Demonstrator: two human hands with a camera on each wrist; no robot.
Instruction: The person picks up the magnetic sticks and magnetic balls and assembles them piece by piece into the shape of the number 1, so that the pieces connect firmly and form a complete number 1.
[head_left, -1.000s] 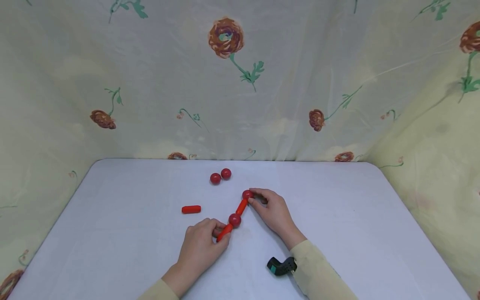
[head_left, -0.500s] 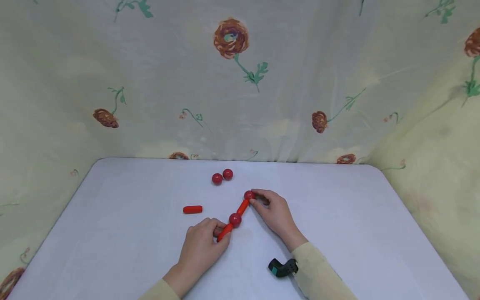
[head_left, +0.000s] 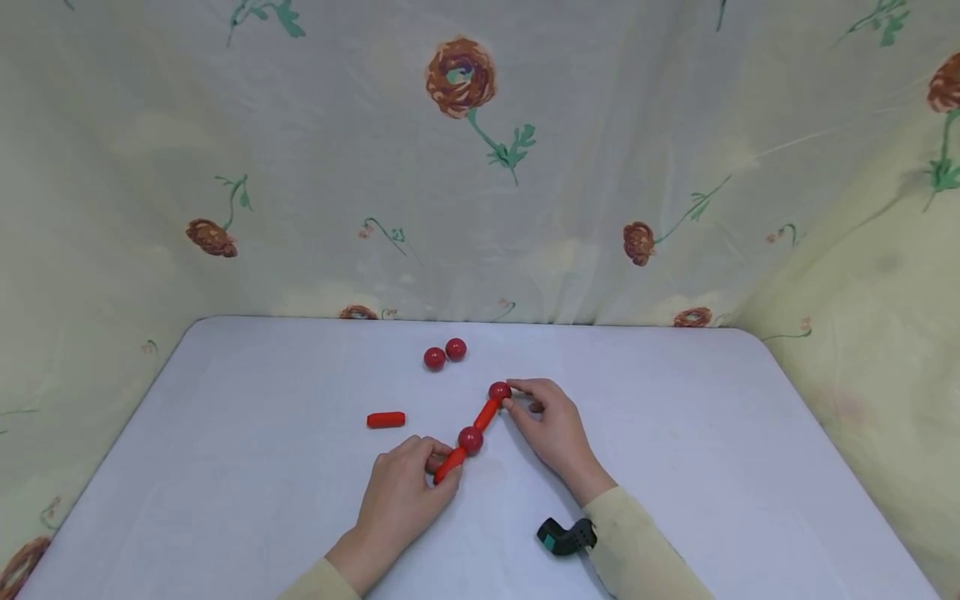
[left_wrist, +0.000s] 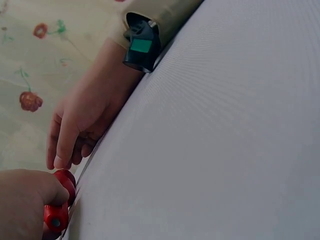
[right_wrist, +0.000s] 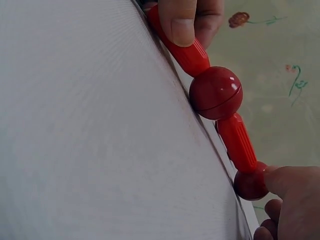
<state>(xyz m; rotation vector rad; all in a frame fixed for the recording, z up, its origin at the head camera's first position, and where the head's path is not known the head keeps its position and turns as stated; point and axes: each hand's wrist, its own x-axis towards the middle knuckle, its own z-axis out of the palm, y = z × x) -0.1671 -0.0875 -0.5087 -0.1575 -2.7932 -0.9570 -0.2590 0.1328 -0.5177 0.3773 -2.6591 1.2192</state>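
Note:
Two red ridged rods and two red balls are joined in a slanting chain on the white table. My left hand pinches the near rod between thumb and fingers; in the left wrist view its end shows a small grey tip. Beyond it come the middle ball, the far rod and the end ball. With thumb and index finger, my right hand holds that end ball at its right side. In the right wrist view, the middle ball has a seam line.
A loose red rod lies left of the chain. Two loose red balls, one and another, sit close together farther back. A black strap-like device is at the right wrist. Flowered cloth hangs behind the table.
The view has shifted slightly. My right fingertips have slipped a little to the right on the end ball. The left hand and the chain look almost still.

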